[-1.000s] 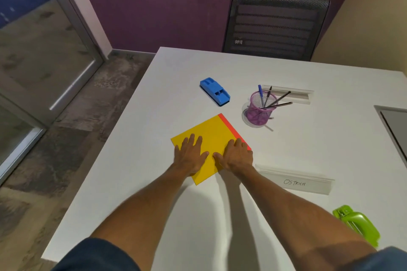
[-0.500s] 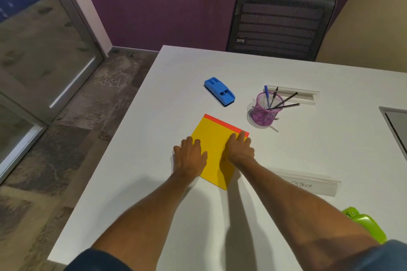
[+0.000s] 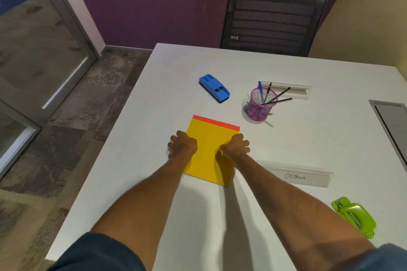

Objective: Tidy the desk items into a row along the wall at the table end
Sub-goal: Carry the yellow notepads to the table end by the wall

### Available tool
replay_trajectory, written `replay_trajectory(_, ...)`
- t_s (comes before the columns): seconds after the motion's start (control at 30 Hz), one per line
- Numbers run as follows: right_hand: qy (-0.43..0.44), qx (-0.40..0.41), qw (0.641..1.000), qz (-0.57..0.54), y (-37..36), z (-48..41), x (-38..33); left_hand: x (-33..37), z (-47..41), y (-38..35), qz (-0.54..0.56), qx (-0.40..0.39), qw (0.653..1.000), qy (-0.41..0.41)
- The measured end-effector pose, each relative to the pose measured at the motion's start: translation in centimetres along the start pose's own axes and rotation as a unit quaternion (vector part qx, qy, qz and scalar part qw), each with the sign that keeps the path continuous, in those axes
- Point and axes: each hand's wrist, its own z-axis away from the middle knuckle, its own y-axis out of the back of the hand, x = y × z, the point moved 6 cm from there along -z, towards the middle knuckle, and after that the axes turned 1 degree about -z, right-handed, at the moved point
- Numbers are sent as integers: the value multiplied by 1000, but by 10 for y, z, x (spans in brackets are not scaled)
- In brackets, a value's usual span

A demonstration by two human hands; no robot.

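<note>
From the head view, the yellow pad [image 3: 210, 152] has been turned: a second ago it lay cornerwise on the table [image 3: 154, 99] with its red strip running off to the right, and now it sits nearly square, red strip at the far edge facing the purple wall. That reads to me as squaring it up before sliding it toward the wall end, so the tidying is barely begun; the pad is in the middle of the table, well short of the far edge. The left hand [image 3: 182, 145] has shifted from lying flat on the sheet to curling at the pad's left edge, fingers bent down over it, and the right hand [image 3: 235, 147] is likewise half-closed at the right edge, thumb on the yellow surface. Both seem to pinch or press the pad's sides, though I cannot tell if it is lifted at all. The blue eraser [image 3: 214, 91], the pink mesh pen cup [image 3: 261, 104], the name card [image 3: 296, 175] reading OSTRICH and the green hole punch [image 3: 354, 215] lie scattered and untouched.
</note>
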Motion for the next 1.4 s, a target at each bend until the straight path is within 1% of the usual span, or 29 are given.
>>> replay_trajectory(0.07, 2, -12, 1000, -22, 9, 0, 1, -7, -2, 2, 23, -11, 999, 34)
replay_trajectory(0.13, -2, -33, 999, -43, 15, 1, 1, -9, 0, 6, 59, -10, 997, 49)
replay_trajectory(0.2, -15, -56, 995, -82, 20, 4, 4, -8, 4, 10, 118, -5, 992, 54)
replay_trajectory(0.27, -19, -67, 991, -114, 27, 9, 6, -2, 9, 16, 181, -3, 982, 52)
replay_trajectory(0.37, -14, -64, 982, -180, 38, 15, 11, 9, 18, 26, 271, -3, 960, 72)
replay_trajectory(0.47, 24, -57, 976, -211, 56, 17, 11, 25, 28, 35, 315, 7, 946, 73)
replay_trajectory(0.57, 74, -59, 967, -235, 80, 16, 13, 43, 43, 40, 335, 26, 939, 68)
replay_trajectory(0.73, 118, -39, 960, -252, 131, 16, 28, 83, 83, 33, 348, 37, 935, 58)
replay_trajectory(0.8, 119, -22, 960, -252, 156, 11, 41, 102, 101, 22, 346, 32, 937, 42)
replay_trajectory(0.9, 114, 2, 959, -258, 198, -1, 75, 135, 128, -6, 317, 18, 948, 24)
replay_trajectory(1.03, 96, 37, 960, -261, 261, -22, 138, 182, 162, -62, 286, -13, 958, 23)
replay_trajectory(1.17, 86, 69, 965, -239, 326, -46, 206, 238, 195, -128, 238, -39, 971, -4)
replay_trajectory(1.4, 45, 103, 973, -201, 425, -90, 319, 335, 253, -242, 199, -105, 973, -47)
